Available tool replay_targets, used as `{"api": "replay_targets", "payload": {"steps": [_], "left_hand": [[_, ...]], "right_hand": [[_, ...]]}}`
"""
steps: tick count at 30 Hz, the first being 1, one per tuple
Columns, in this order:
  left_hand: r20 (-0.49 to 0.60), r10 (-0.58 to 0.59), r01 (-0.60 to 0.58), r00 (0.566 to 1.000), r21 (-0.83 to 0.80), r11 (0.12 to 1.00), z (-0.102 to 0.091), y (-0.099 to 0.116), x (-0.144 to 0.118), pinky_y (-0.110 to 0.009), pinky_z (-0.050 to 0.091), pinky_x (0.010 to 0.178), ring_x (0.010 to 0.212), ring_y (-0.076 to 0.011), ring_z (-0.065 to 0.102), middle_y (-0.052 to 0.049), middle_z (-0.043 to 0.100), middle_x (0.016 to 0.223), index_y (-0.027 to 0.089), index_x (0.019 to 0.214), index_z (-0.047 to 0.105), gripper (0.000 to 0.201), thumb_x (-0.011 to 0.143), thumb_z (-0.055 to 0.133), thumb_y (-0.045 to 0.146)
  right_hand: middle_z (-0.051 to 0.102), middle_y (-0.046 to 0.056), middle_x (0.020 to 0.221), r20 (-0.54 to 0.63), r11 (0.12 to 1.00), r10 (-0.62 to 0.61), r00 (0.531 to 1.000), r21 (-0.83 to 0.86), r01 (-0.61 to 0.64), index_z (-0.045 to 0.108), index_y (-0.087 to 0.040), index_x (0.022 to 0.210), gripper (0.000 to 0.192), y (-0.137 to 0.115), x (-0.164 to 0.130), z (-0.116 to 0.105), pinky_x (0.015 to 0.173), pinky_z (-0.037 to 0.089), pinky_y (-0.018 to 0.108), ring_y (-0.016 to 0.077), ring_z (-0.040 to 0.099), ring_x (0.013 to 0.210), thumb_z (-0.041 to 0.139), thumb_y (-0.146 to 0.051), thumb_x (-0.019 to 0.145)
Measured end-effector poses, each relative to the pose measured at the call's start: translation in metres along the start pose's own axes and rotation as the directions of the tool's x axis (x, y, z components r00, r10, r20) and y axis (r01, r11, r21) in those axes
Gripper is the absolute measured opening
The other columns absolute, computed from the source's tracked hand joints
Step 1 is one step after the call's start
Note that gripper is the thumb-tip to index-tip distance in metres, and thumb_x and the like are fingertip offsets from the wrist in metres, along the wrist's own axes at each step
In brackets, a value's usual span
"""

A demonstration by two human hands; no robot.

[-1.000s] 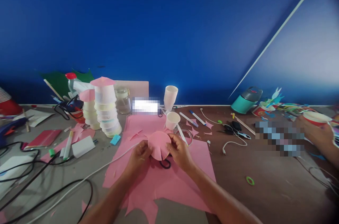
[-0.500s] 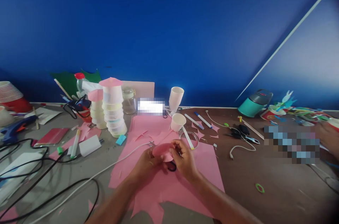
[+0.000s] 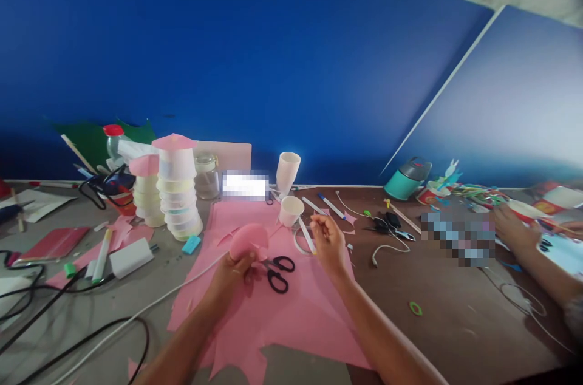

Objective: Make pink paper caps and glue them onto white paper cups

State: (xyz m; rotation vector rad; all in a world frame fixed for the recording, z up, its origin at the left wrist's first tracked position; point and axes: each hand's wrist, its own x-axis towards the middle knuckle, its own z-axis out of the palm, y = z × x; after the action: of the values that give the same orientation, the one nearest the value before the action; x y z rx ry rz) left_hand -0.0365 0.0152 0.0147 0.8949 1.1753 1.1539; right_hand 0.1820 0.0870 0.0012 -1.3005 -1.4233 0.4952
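Blue wall panels (image 3: 273, 57) behind cluttered brown table (image 3: 455, 324).

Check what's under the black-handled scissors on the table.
The black-handled scissors lie on a large pink paper sheet, beside the left hand holding a pink paper dome. The sheet hides the tabletop beneath.

Soft even daylight, slight blur, dark warped corners.

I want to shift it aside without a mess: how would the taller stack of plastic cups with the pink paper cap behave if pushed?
The taller cup stack is tall and narrow, so it would probably tip rather than slide. The thin translucent cups look light, so a small nudge may move it. Its pink paper cap seems merely set on top and could fall off.
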Motion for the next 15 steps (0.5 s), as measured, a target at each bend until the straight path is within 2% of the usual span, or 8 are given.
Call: {"api": "replay_targets", "payload": {"steps": [2, 8, 12, 15], "left_hand": [[-0.029, 0.023, -0.023, 0.999, -0.007, 1.000, -0.001, -0.001, 0.002, -0.023, 0.039, 0.043, 0.053, -0.0177, 0.056, 0.003, 0.046, 0.043, 0.016, 0.069, 0.067, 0.047, 0.065, 0.076, 0.062], [-0.021, 0.112, -0.110, 0.994, 0.053, 0.992, -0.002, -0.003, 0.006, -0.023, 0.036, 0.045, 0.043, -0.0075, 0.042, -0.006, 0.065, 0.059, 0.014, 0.060, 0.062, 0.040, 0.070, 0.073, 0.051], [0.001, 0.129, -0.129, 0.992, 0.058, 0.990, -0.002, -0.007, 0.009, -0.021, 0.031, 0.039, 0.038, -0.0079, 0.043, -0.005, 0.067, 0.057, 0.017, 0.070, 0.056, 0.033, 0.071, 0.072, 0.046], [0.001, 0.129, -0.129, 0.992, 0.065, 0.990, -0.002, -0.012, 0.011, -0.019, 0.029, 0.036, 0.034, -0.0080, 0.043, -0.002, 0.066, 0.055, 0.019, 0.083, 0.052, 0.031, 0.071, 0.071, 0.041]], "right_hand": [[0.071, 0.008, 0.087, -0.011, 0.998, 0.000, 1.000, -0.057, 0.000, 0.067, -0.018, 0.092, 0.032, 0.012, 0.016, -0.005, 0.069, 0.051, 0.032, 0.0211, 0.063, 0.076, 0.051, -0.045, 0.087], [0.073, 0.005, 0.083, 0.133, 0.960, 0.005, 0.991, -0.277, 0.033, 0.070, -0.021, 0.084, 0.015, 0.036, 0.057, -0.008, 0.073, 0.049, 0.033, 0.0220, 0.064, 0.078, 0.058, -0.029, 0.080], [0.074, 0.007, 0.087, 0.263, 0.916, 0.008, 0.965, -0.389, 0.098, 0.071, -0.019, 0.087, 0.014, 0.043, 0.082, 0.004, 0.075, 0.047, 0.032, 0.0221, 0.065, 0.083, 0.063, -0.018, 0.076], [0.075, 0.009, 0.092, 0.378, 0.890, -0.016, 0.926, -0.416, 0.185, 0.072, -0.018, 0.088, 0.017, 0.045, 0.095, 0.013, 0.079, 0.047, 0.031, 0.0230, 0.066, 0.089, 0.066, -0.015, 0.073]]}}
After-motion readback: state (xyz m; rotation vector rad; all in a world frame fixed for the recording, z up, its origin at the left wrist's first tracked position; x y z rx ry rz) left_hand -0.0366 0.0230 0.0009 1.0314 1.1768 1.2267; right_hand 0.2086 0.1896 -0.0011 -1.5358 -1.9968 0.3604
